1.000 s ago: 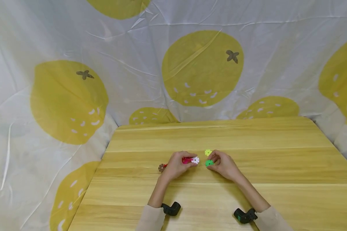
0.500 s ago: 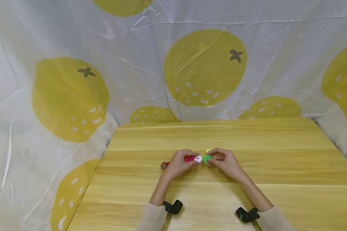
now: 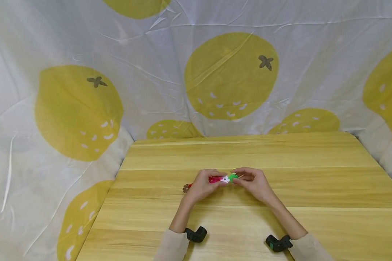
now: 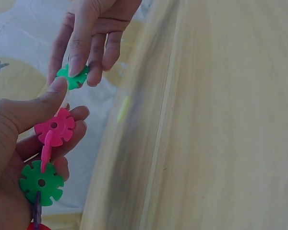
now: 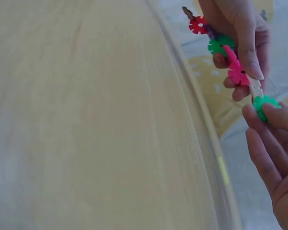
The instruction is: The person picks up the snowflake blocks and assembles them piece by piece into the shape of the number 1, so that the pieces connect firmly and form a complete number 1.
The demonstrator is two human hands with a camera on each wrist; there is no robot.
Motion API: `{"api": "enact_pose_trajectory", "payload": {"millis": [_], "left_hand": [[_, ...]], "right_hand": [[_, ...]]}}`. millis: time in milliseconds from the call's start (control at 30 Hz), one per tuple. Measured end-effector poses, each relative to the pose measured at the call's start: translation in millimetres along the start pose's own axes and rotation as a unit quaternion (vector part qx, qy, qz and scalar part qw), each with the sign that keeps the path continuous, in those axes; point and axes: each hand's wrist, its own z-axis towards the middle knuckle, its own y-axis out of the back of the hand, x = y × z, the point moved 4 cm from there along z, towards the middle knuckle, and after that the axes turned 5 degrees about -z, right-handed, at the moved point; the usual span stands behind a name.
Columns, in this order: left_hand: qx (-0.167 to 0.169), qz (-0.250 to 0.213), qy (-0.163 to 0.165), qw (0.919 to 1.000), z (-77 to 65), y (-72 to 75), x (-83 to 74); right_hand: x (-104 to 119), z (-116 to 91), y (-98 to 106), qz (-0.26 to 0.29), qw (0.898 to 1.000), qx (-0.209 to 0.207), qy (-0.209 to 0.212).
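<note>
My left hand (image 3: 202,186) grips a chain of slotted plastic snowflake discs between thumb and fingers. From its far end the chain runs through a brown disc (image 3: 185,188), a red disc (image 5: 194,27), a purple one, a green disc (image 4: 50,190) and pink discs (image 4: 65,132) to a white disc (image 5: 255,87) by the left thumb. With thumb and fingertips, my right hand (image 3: 256,183) pinches another green disc (image 4: 80,75). This disc stands right at the white disc's edge, crosswise to it in the right wrist view. The right fingers partly cover it.
A yellow disc (image 5: 223,170) lies on the wooden table (image 3: 281,156), mostly hidden behind the right fingers in the head view. Black wrist cameras (image 3: 196,234) sit on both wrists. A lemon-print cloth (image 3: 150,72) hangs behind the table's back edge.
My right hand has moved left, bringing the green disc from a gap away up to the white disc. The left hand with the chain has shifted slightly right.
</note>
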Motion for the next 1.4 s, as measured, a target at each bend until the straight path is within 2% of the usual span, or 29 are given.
{"api": "enact_pose_trajectory", "payload": {"millis": [233, 567, 900, 1167, 1400], "left_hand": [[-0.001, -0.007, -0.005, 1.0000, 0.2, -0.3, -0.7], [-0.009, -0.052, -0.023, 0.9983, -0.6, -1.2, -3.0], [-0.019, -0.044, 0.000, 0.9989, -0.9, 4.2, -0.4], [-0.010, -0.048, -0.002, 0.9988, -1.9, 4.1, 0.7], [-0.002, -0.013, -0.006, 0.9999, -1.1, 2.5, 2.4]], "right_hand": [[1.5, -2.7, 1.2, 0.013, 1.000, -0.002, 0.020], [6.9, -4.7, -2.7, 0.054, 0.998, -0.002, 0.034], [4.5, -2.1, 2.2, 0.000, 1.000, 0.010, 0.007], [4.7, -2.5, 3.6, 0.032, 0.998, 0.025, 0.043], [3.7, -0.6, 2.5, 0.064, 0.997, 0.031, 0.015]]}}
